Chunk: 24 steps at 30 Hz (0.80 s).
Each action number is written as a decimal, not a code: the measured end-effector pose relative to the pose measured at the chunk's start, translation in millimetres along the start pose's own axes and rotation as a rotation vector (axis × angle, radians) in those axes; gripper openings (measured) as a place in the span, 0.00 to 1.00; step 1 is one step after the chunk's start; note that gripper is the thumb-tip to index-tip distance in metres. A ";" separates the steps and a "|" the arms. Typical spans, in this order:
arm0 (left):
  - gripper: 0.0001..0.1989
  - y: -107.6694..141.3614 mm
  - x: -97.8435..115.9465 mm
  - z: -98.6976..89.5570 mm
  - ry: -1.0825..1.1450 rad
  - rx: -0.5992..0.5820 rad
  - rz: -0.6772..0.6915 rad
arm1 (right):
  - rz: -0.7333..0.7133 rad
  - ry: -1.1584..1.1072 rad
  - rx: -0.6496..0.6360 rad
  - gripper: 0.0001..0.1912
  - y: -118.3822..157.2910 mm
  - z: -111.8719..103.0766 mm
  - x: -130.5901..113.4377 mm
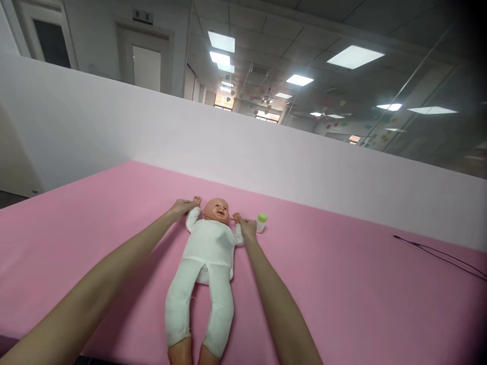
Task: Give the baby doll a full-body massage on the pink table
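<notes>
A baby doll (pixel 211 246) in a white top and white leggings lies on its back on the pink surface (pixel 323 284), head away from me and both arms raised beside its head. At the doll's raised arm on the left, my left hand (pixel 183 208) has its fingers closed on the doll's hand. My right hand (pixel 248 228) pinches the doll's other hand, right of its head. Just beyond my right hand stands a small white bottle (pixel 261 223) with a green cap.
A black cable (pixel 437 253) lies at the right of the pink surface. Behind the surface runs a low white wall (pixel 236 147), with glass above it. Doors show at the upper left.
</notes>
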<state>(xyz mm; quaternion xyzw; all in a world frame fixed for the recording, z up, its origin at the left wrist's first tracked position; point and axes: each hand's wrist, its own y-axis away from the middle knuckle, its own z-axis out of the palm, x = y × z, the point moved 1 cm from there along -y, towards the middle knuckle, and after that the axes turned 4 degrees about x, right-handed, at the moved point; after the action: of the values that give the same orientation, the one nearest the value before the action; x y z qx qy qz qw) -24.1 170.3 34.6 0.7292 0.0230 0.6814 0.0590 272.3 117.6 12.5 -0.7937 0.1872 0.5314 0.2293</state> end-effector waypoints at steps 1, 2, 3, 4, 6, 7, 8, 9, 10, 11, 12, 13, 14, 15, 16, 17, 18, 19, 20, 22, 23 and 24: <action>0.20 9.4 2.9 -7.6 0.044 -0.060 0.077 | -0.025 -0.042 -0.034 0.19 6.6 -9.8 -4.3; 0.20 19.5 4.9 -16.0 0.073 -0.127 0.158 | -0.070 -0.085 -0.092 0.20 14.3 -21.5 -8.7; 0.20 30.1 5.7 -24.4 0.078 -0.204 0.235 | -0.128 -0.125 -0.172 0.20 22.9 -34.5 -13.1; 0.19 41.1 5.1 -32.3 0.057 -0.292 0.303 | -0.205 -0.144 -0.286 0.21 32.3 -48.1 -17.1; 0.16 62.5 -0.3 -44.7 -0.061 -0.466 0.397 | -0.321 -0.098 -0.505 0.19 52.3 -74.2 -22.0; 0.15 72.1 -4.6 -48.8 -0.127 -0.545 0.439 | -0.360 -0.067 -0.609 0.17 62.1 -85.1 -22.7; 0.15 80.7 -9.4 -51.5 -0.183 -0.610 0.483 | -0.382 -0.034 -0.704 0.15 71.2 -93.8 -22.2; 0.15 87.8 -14.4 -53.0 -0.229 -0.654 0.524 | -0.391 -0.009 -0.784 0.14 79.3 -100.0 -20.5; 0.14 93.5 -19.4 -53.5 -0.267 -0.683 0.559 | -0.391 0.007 -0.842 0.13 86.3 -104.0 -18.1; 0.14 97.8 -24.2 -53.4 -0.300 -0.704 0.584 | -0.384 0.018 -0.874 0.12 92.0 -106.2 -15.2; 0.13 100.9 -28.5 -53.0 -0.329 -0.721 0.599 | -0.374 0.030 -0.885 0.11 96.4 -107.1 -12.2; 0.12 103.2 -32.0 -52.6 -0.353 -0.734 0.609 | -0.364 0.044 -0.878 0.10 99.5 -107.5 -9.4; 0.12 104.9 -34.7 -52.5 -0.368 -0.744 0.616 | -0.355 0.060 -0.864 0.10 101.6 -107.7 -7.3; 0.12 106.2 -36.2 -52.8 -0.370 -0.749 0.621 | -0.346 0.077 -0.854 0.10 102.6 -108.0 -6.0; 0.12 107.2 -36.7 -53.2 -0.364 -0.747 0.621 | -0.337 0.092 -0.852 0.10 102.6 -108.7 -5.5; 0.12 108.0 -36.0 -53.7 -0.354 -0.739 0.614 | -0.329 0.100 -0.853 0.10 101.4 -109.3 -5.8; 0.12 108.4 -34.2 -53.7 -0.340 -0.723 0.598 | -0.321 0.095 -0.853 0.11 98.8 -109.7 -6.9; 0.12 108.1 -31.5 -53.0 -0.321 -0.699 0.572 | -0.313 0.073 -0.839 0.12 94.6 -109.2 -8.6; 0.12 106.8 -28.0 -51.1 -0.288 -0.664 0.536 | -0.301 0.031 -0.803 0.13 88.7 -107.3 -10.7; 0.12 99.6 -20.0 -43.1 -0.157 -0.552 0.447 | -0.256 -0.116 -0.672 0.16 72.3 -97.9 -14.9; 0.14 93.1 -16.1 -37.0 -0.066 -0.474 0.396 | -0.218 -0.209 -0.589 0.18 62.5 -90.1 -16.4; 0.16 84.6 -12.8 -29.8 0.024 -0.377 0.332 | -0.164 -0.290 -0.503 0.20 52.3 -80.5 -16.9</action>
<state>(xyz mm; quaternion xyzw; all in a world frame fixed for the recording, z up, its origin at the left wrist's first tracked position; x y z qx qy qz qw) -58.6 86.6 33.7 0.6910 -0.2239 0.6826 0.0807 298.8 30.1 46.2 -0.7540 -0.0498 0.6485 0.0918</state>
